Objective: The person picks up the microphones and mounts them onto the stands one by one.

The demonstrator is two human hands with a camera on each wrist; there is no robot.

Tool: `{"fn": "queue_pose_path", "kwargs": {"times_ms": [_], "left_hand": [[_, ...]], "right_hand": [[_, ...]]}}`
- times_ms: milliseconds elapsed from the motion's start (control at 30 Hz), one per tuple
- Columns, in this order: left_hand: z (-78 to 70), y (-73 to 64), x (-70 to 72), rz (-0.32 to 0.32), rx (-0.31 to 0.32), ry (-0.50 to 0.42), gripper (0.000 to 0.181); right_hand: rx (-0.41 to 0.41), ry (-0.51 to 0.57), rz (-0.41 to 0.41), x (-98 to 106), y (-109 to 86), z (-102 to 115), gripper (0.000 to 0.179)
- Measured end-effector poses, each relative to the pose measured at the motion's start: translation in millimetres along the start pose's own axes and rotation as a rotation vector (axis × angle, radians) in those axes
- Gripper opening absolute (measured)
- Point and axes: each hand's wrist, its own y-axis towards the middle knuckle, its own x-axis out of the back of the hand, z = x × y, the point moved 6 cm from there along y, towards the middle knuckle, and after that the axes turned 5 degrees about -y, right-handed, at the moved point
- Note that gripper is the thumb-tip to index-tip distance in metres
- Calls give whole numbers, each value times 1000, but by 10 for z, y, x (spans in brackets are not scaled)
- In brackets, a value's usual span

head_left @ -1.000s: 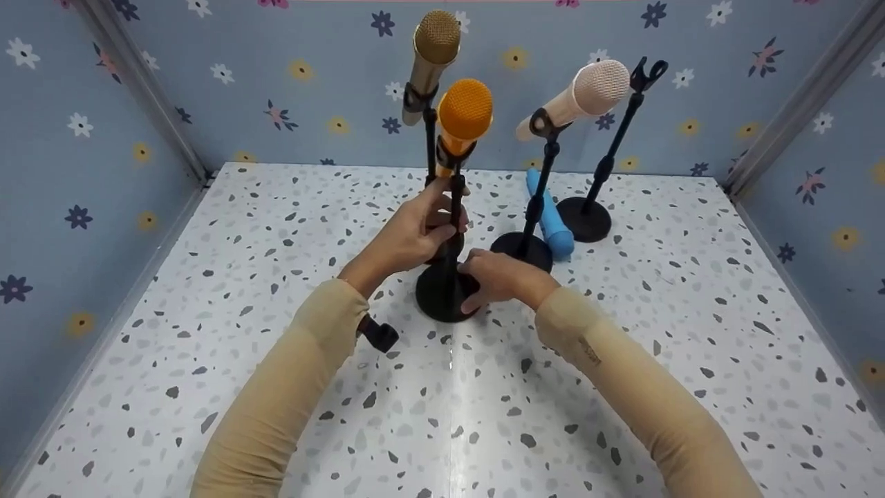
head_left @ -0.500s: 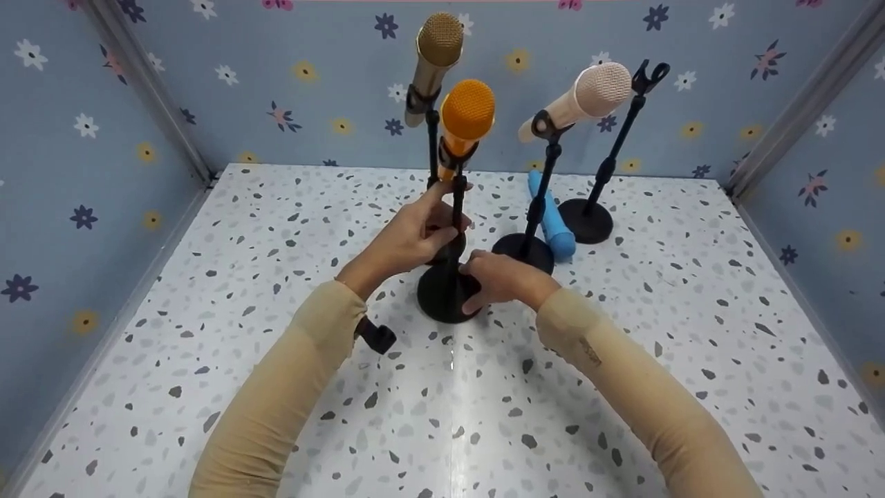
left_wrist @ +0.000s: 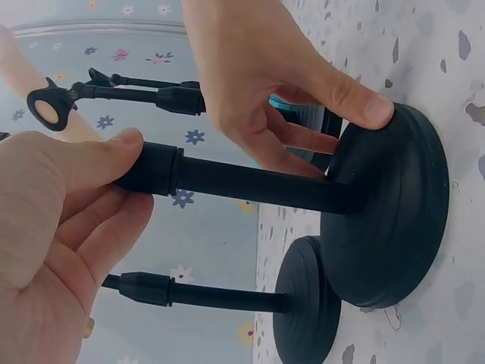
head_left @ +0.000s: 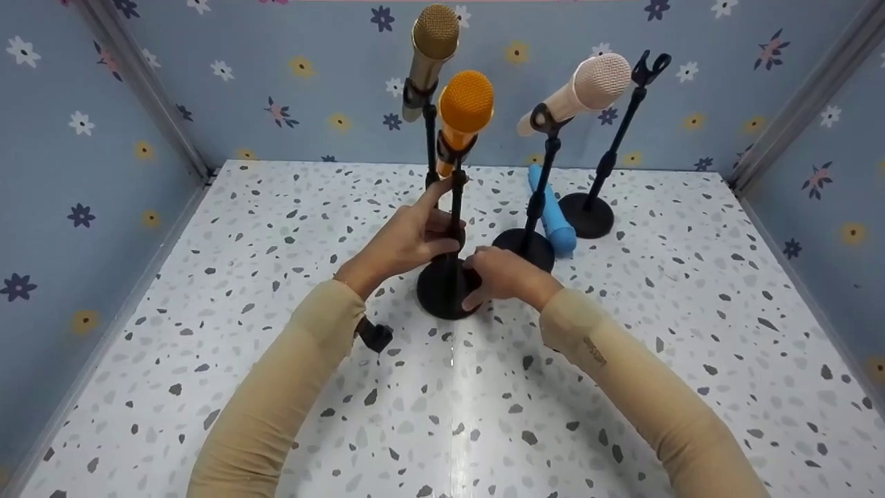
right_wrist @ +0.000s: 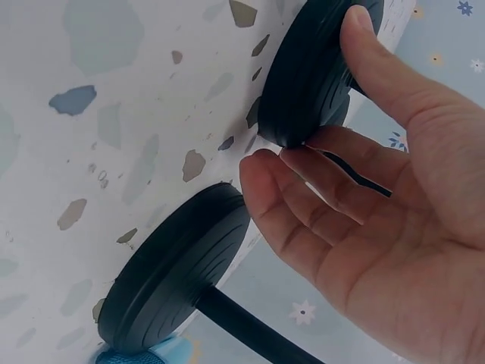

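In the head view an orange microphone (head_left: 467, 104) sits in the clip of an upright black desk stand (head_left: 434, 294). My left hand (head_left: 404, 235) grips this stand's pole below the microphone. Seen from the left wrist, its thumb and fingers pinch the thick black collar (left_wrist: 155, 168) on the pole. My right hand (head_left: 510, 274) holds the stand's round base at its right side. The right wrist view has the thumb on top of the base (right_wrist: 307, 80) and the fingertips at its edge. The base stands on the table.
Close behind is a gold microphone (head_left: 435, 34) on its own stand. To the right, a pale pink microphone (head_left: 598, 83) tilts in another stand. A blue microphone (head_left: 555, 221) lies beside a stand with a bare clip (head_left: 650, 68). Flowered walls enclose the speckled table (head_left: 311, 207).
My left thumb has shifted slightly down the pole. The right hand stays at the base, and the stand keeps its place. The head view has tilted a little.
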Motion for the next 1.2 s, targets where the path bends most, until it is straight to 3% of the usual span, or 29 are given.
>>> {"fn": "queue_pose_path", "kwargs": {"times_ms": [400,600,800,1067,1200], "left_hand": [[19,2,-5,-20,1,24,80],[4,7,-1,-46,-32,59,79],[10,-22,-2,-51,-13,74,79],[-27,19,-33,-68,-78,78,79],[-19,-21,-4,-89,-79,72,82]], "right_hand": [[-2,44,-14,-8,-16,-12,57],[-6,37,-17,12,-7,-4,55],[-11,63,-5,3,2,-2,56],[-31,71,-25,13,-31,-45,55],[-15,70,-28,2,-7,11,57]]}}
